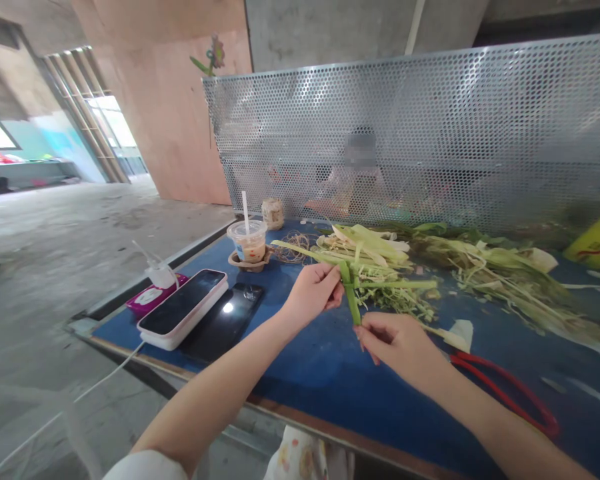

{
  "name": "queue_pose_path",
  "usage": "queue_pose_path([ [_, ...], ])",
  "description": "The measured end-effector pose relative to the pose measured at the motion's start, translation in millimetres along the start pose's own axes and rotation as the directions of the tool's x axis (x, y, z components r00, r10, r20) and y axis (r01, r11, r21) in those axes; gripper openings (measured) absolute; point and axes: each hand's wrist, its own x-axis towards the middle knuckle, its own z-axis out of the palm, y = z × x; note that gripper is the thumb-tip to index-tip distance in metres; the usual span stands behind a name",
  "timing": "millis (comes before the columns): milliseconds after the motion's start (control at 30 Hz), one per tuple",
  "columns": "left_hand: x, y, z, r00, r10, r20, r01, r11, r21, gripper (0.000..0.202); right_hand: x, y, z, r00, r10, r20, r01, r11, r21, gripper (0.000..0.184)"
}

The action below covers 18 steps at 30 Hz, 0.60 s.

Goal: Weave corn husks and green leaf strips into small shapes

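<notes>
My left hand [319,288] pinches folded green leaf strips [349,287] at the point where they cross. One strip points up and to the left, another sticks out to the right, and a darker one runs downward. The lower end of that darker strip is gripped between the thumb and fingers of my right hand [389,339]. Both hands are above the blue tabletop [305,373]. Behind the strips lies a heap of pale green leaves and cut stems [380,247]. Red-handled scissors [510,390] lie partly hidden beneath my right forearm.
On the left are a white-cased phone [184,310], a dark phone [225,323] and a purple box [147,300]. An iced drink cup [249,241] stands in a cardboard holder near a jar [273,213]. Perforated metal [405,133] borders the back; more leaves [500,267] lie right.
</notes>
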Motion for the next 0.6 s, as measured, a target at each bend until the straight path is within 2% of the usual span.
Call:
queue_pose_path([
  [233, 3, 10, -4.4, 0.999, -0.003, -0.053, -0.001, 0.998, -0.064, 0.03, -6, -10, -17, 0.99, 0.061, 0.13, -0.075, 0.991, 0.11, 0.032],
  [333, 5, 10, -6.3, 0.997, -0.004, -0.072, -0.002, 0.997, -0.077, 0.031, -10, -11, -24, 0.982, 0.094, 0.165, -0.114, 0.987, 0.115, 0.033],
  [467, 6, 6, -5.6, 0.996, 0.022, -0.084, -0.028, 0.997, -0.07, 0.031, -12, -9, -31, 0.957, 0.113, 0.268, -0.137, 0.988, 0.074, 0.036],
  [500, 6, 6, -4.6, 0.996, 0.031, -0.086, -0.036, 0.997, -0.062, 0.032, -11, -8, -32, 0.963, 0.121, 0.24, -0.131, 0.991, 0.028, 0.036],
  [533, 5, 5, -3.2, 0.996, 0.038, -0.084, -0.042, 0.998, -0.05, 0.032, -10, -6, -32, 0.979, 0.124, 0.165, -0.119, 0.992, -0.039, 0.035],
  [600, 3, 4, 0.5, 0.997, 0.044, -0.068, -0.045, 0.999, -0.024, 0.034, -5, -2, -30, 0.994, 0.079, -0.082, -0.094, 0.975, -0.2, 0.033],
])
